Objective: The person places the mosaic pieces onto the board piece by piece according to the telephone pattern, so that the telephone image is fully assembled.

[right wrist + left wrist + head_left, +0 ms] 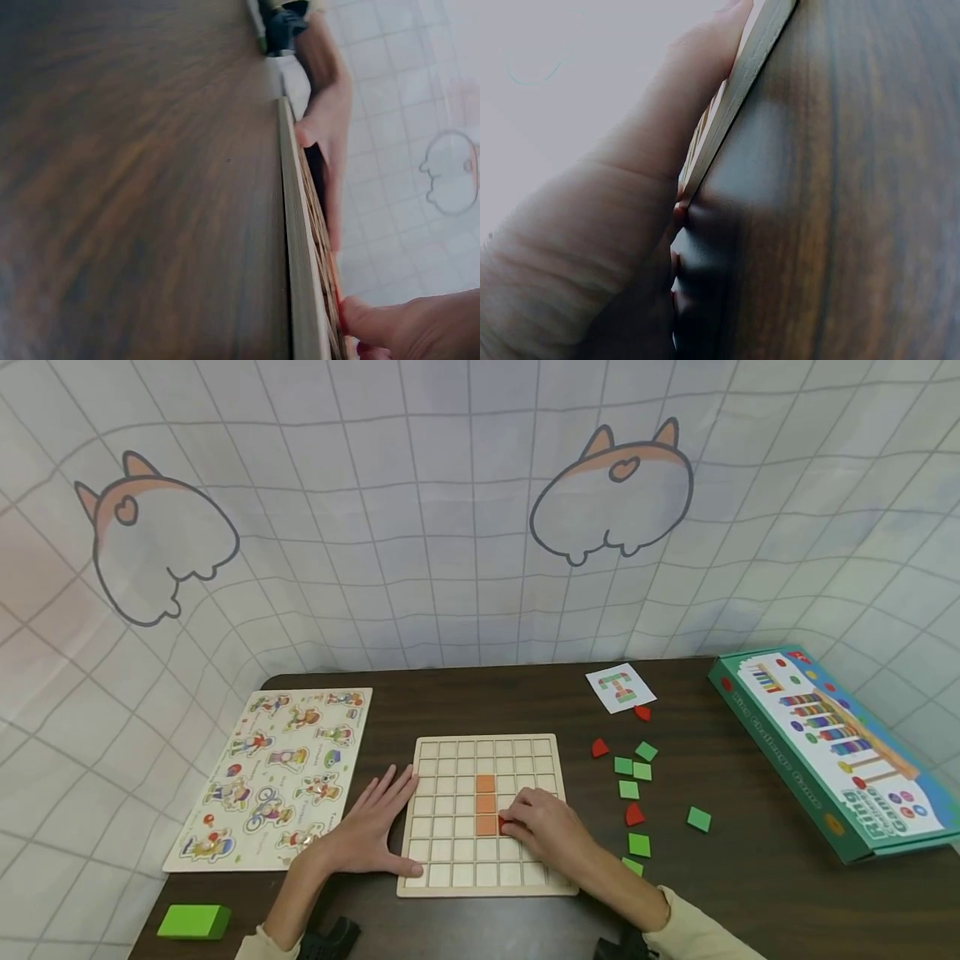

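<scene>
A wooden grid board lies flat on the dark table. Three orange square tiles fill a short column of its cells. My left hand has its fingers spread along the board's left edge, with the thumb near the lower left corner. Over the middle of the board, my right hand pinches a small red tile just right of the lowest orange tile. Its fingers hide most of that tile. In the right wrist view, the fingertips are right at the board's surface.
Green square tiles and red triangular tiles lie loose right of the board. Behind them is a pattern card. A green game box stands far right, a picture board left, and a green block front left.
</scene>
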`<control>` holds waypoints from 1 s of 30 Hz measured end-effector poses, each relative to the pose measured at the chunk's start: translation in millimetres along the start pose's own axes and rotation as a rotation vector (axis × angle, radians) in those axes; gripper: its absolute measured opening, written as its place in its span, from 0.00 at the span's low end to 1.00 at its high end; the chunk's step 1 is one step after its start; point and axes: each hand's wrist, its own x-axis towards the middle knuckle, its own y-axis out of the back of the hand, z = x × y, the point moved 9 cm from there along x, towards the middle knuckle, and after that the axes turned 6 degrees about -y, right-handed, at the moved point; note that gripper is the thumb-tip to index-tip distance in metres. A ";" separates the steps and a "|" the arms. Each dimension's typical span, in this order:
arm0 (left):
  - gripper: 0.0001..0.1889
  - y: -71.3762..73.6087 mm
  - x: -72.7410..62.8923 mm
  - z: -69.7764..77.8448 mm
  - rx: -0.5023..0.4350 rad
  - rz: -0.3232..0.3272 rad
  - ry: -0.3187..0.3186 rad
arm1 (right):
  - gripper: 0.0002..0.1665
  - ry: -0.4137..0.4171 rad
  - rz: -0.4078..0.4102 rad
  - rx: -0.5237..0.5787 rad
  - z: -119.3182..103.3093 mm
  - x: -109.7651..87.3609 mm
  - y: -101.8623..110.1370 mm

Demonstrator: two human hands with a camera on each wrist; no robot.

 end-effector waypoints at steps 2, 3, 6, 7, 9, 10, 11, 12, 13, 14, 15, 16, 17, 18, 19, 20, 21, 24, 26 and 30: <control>0.65 -0.8 0.0 -0.5 -0.002 -0.007 0.009 | 0.03 0.004 0.000 -0.036 -0.5 0.0 0.0; 0.65 -1.3 0.1 -0.6 -0.002 -0.012 0.014 | 0.04 0.002 -0.003 -0.040 -0.3 -0.1 -0.4; 0.65 -0.8 0.1 0.0 0.000 -0.012 0.016 | 0.04 0.009 -0.018 -0.037 -0.9 -0.3 -2.3; 0.66 -0.3 0.0 0.3 0.002 -0.010 0.015 | 0.04 0.012 -0.019 -0.034 -1.5 -0.3 -2.6; 0.66 0.8 0.0 1.1 0.008 -0.003 0.010 | 0.04 0.009 -0.017 -0.028 -1.8 -0.5 -2.7; 0.66 1.5 -0.1 1.6 0.010 0.001 0.007 | 0.03 0.009 -0.013 -0.028 -2.1 -0.5 -2.6; 0.66 1.7 -0.2 1.7 0.011 0.002 0.007 | 0.03 0.009 -0.009 -0.030 -2.3 -0.7 -2.6; 0.66 1.6 -0.3 1.6 0.011 0.001 0.008 | 0.03 0.009 -0.003 -0.032 -2.7 -1.0 -2.2; 0.66 1.7 -0.2 1.7 0.010 0.001 0.007 | 0.03 0.012 0.000 -0.034 -3.2 -1.4 -2.0; 0.66 1.4 0.0 1.8 0.007 -0.001 0.007 | 0.03 0.014 0.000 -0.042 -3.4 -1.6 -1.8; 0.66 1.3 0.0 2.1 0.003 -0.002 0.007 | 0.04 0.012 -0.007 -0.044 -2.9 -1.5 -2.0; 0.66 1.4 -0.2 1.9 0.003 -0.001 0.007 | 0.04 0.002 -0.024 -0.041 -1.6 -0.5 -1.8; 0.65 1.3 -0.1 1.8 0.000 -0.001 0.005 | 0.05 -0.011 -0.042 -0.032 0.7 0.8 -0.3; 0.65 1.1 0.0 1.7 -0.004 0.000 0.003 | 0.05 -0.024 -0.057 -0.021 3.9 2.8 2.8; 0.65 1.0 0.2 1.9 -0.005 0.000 0.000 | 0.07 -0.039 -0.068 -0.012 8.6 5.5 7.1; 0.65 0.6 0.4 1.9 -0.004 0.001 -0.004 | 0.08 -0.063 -0.073 0.007 15.6 8.5 13.2; 0.65 0.3 0.4 2.0 -0.005 0.002 -0.008 | 0.11 -0.083 -0.070 0.027 24.0 11.5 20.9; 0.65 -0.1 0.5 2.5 -0.006 0.005 -0.016 | 0.18 -0.142 -0.015 0.042 55.8 19.7 49.1; 0.65 0.2 0.1 2.8 -0.008 0.006 -0.017 | 0.21 -0.182 0.017 0.043 80.4 22.1 64.5; 0.65 0.8 -0.5 2.8 -0.014 0.003 -0.012 | 0.26 -0.251 0.020 0.038 123.4 21.8 79.9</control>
